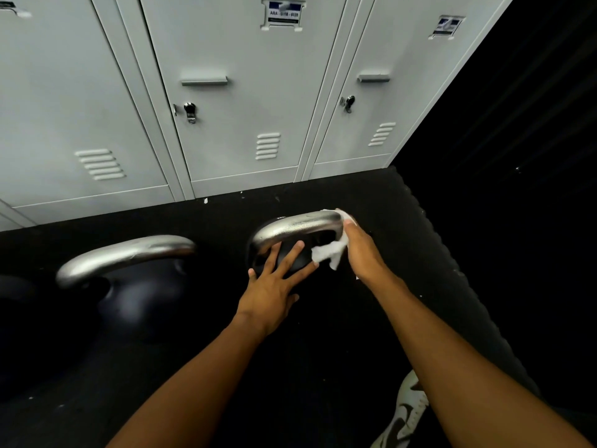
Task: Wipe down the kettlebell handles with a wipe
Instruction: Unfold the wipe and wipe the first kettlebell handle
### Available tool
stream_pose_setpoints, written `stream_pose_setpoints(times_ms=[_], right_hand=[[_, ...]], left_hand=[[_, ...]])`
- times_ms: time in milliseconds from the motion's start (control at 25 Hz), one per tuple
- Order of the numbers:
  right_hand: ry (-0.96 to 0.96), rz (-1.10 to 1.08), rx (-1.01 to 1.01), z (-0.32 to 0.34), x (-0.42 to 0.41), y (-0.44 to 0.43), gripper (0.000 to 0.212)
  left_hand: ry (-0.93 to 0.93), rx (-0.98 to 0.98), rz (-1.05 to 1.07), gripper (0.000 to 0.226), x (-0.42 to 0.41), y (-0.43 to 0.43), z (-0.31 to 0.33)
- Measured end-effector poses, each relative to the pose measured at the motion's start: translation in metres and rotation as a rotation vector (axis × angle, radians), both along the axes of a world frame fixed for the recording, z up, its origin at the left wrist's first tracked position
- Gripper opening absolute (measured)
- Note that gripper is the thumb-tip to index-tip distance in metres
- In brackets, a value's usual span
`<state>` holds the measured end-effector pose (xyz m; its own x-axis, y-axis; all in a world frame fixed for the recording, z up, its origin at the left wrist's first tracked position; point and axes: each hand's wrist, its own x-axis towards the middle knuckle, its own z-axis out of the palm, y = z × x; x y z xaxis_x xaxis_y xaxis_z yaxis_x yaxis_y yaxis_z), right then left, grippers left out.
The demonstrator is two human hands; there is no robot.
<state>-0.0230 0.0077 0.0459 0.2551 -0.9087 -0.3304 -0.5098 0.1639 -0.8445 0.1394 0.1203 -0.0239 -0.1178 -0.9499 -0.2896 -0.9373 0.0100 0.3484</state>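
Note:
Two black kettlebells with silver handles stand on the dark floor. The right kettlebell's handle (297,226) arches across the middle of the view. My right hand (361,250) presses a white wipe (329,252) around the right end of that handle, with a loose tail of the wipe hanging under it. My left hand (274,282) lies flat with fingers spread on the black body of the same kettlebell, just below the handle. The left kettlebell's handle (122,257) stands apart from both hands.
Grey metal lockers (226,124) stand right behind the kettlebells. A black wall (517,156) closes the right side. Black rubber flooring (226,383) runs toward me. A white and dark shoe (403,412) shows at the lower right.

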Motion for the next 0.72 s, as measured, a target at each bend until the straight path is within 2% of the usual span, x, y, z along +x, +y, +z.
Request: stream_pose_setpoints(times_ms=[80,120,280,360,440,560,640,720], right_hand=[[0.012,-0.086,0.109,0.009,0.019,-0.013,0.037],[0.032,-0.057,0.082,0.015,0.028,-0.014,0.035],[0.124,0.27,-0.419,0.009,0.028,0.015,0.045],[0.124,0.331,-0.515,-0.006,0.016,0.029,0.045],[0.062,0.307,-0.478,-0.015,0.007,0.026,0.048],[0.003,0.094,-0.166,0.006,0.017,0.002,0.038],[0.139,0.06,-0.023,0.025,0.031,-0.011,0.04],[0.281,0.148,-0.076,0.034,0.039,-0.011,0.043]], left_hand=[[0.016,0.01,0.005,0.083,0.0,0.0,0.001],[0.018,0.01,0.005,0.083,0.0,0.0,0.001],[0.012,0.012,0.001,0.082,0.0,0.0,0.0],[0.009,0.014,-0.003,0.077,0.0,0.0,0.0],[0.006,0.004,0.0,0.076,-0.001,0.0,0.0],[0.015,0.019,0.011,0.082,-0.002,0.0,0.001],[0.025,0.017,0.013,0.084,-0.001,0.0,0.001],[0.025,0.008,0.009,0.084,-0.001,0.0,0.002]])
